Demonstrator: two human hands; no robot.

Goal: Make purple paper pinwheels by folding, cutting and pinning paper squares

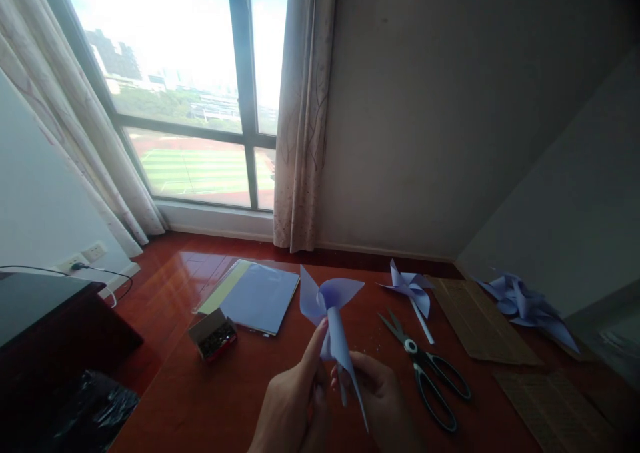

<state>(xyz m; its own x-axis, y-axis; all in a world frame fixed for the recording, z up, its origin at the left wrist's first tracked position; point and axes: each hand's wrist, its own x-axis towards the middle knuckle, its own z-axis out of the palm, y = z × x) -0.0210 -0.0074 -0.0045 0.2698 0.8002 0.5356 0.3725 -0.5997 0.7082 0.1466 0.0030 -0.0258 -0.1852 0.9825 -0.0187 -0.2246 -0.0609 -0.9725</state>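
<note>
Where its lavender blades curl toward the middle, the paper pinwheel point(337, 329) is held up above the reddish wooden table point(175, 393), one blade rising to a point at the left, another spreading right, and a long one hanging down toward the wearer. The left hand point(293, 396) has its index finger extended, the tip touching the paper just below the hub, the other fingers bent; whether they grip anything is hidden. The right hand point(380, 389) has its fingers closed on the pinwheel's lower part, by a pale stick, partly covered by the hanging blade. Black-handled scissors point(411, 347) lie spread just to the right, with another pinwheel point(407, 287) beyond, cardboard point(485, 323) and more folded lavender paper point(520, 299) farther right. Left lie a small open box point(220, 346) and a stack of paper sheets point(263, 296), partly blocked by the raised blade.
</note>
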